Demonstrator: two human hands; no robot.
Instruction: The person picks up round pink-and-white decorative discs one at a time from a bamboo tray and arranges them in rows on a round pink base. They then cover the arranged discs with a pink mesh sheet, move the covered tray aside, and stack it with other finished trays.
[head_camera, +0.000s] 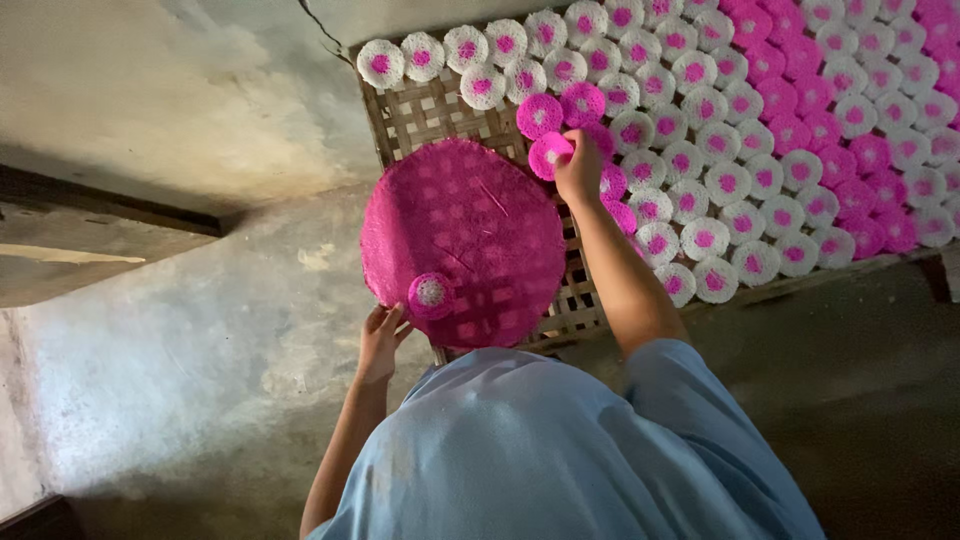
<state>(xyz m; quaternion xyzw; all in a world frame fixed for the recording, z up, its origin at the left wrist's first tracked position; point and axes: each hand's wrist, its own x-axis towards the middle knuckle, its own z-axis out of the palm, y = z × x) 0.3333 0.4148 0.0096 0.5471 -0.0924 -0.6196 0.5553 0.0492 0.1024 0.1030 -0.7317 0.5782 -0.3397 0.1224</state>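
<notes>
Right hand (580, 165) holds a small pink disc (549, 154) over the woven rack (420, 115).

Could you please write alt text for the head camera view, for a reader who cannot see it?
A person's right hand holds a small pink disc over a woven bamboo rack covered with rows of small round white-and-pink cakes. The left hand supports a large pink woven tray bearing one small cake.

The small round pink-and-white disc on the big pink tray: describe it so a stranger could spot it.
Find the large round pink woven tray lying over the bamboo lattice rack. Near its lower edge, just above the left hand, sits one small pink-rimmed, white-centred disc, alone on that tray.
</notes>
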